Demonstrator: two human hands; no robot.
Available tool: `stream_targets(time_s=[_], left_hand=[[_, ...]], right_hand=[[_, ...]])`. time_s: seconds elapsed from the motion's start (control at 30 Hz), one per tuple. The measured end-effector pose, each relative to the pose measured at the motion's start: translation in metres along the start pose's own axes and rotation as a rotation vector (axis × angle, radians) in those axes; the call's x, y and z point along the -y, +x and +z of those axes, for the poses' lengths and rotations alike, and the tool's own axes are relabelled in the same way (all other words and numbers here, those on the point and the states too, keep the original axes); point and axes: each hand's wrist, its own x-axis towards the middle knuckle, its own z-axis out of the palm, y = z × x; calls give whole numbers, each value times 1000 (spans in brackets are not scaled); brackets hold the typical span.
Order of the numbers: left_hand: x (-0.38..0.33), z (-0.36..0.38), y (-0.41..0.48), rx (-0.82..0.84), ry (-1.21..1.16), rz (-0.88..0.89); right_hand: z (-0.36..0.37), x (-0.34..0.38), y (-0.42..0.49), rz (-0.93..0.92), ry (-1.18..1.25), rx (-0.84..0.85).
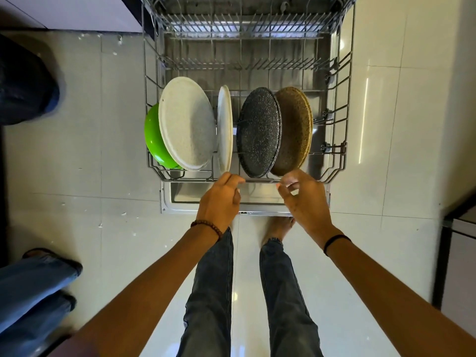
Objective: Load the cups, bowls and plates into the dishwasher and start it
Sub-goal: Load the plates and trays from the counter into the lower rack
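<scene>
While the lower rack (257,180) stands drawn out over the open dishwasher door (180,202), both hands meet its near rail, one to each side of the rack's middle. The left hand (221,197) has its fingers curled round that rail, just below the thin white plate (225,127). The right hand (304,199) is at the same rail below the brown plate (296,130). Its fingers are bent and blurred, so I cannot tell whether they have closed on the wire.

All the crockery sits in the near half of the rack. A green bowl (154,140) is at the rack's left wall, with a large white plate (186,122) leaning against it. Next comes the thin white plate, then a dark speckled plate (258,132) with the brown one just behind it. Each stands on edge, faces turned across the rack. The far half of the rack holds nothing, and no cups show.

My reading is that the coming move is a push. The rack's line of travel runs straight away from the hands into the dishwasher, under the upper rack (244,24). Both hands are about equally near. Because the plates lie edge-on to that line, a jolt would tend to roll them in their tines, so an even push from both sides seems wise.
</scene>
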Motion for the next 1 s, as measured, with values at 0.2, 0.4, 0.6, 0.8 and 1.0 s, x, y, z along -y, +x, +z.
stream_targets(time_s=[0.2, 0.4, 0.6, 0.8, 1.0], left_hand=[[9, 14, 11, 27, 106, 49], [10, 14, 21, -28, 66, 21], [14, 12, 28, -29, 72, 50], [5, 3, 49, -69, 47, -1], [-4, -13, 82, -144, -28, -15]], right_hand=[[27, 9, 10, -100, -151, 38], [35, 8, 23, -127, -290, 41], [32, 13, 29, -143, -314, 20], [20, 27, 51, -151, -316, -13], [11, 43, 83, -175, -292, -147]])
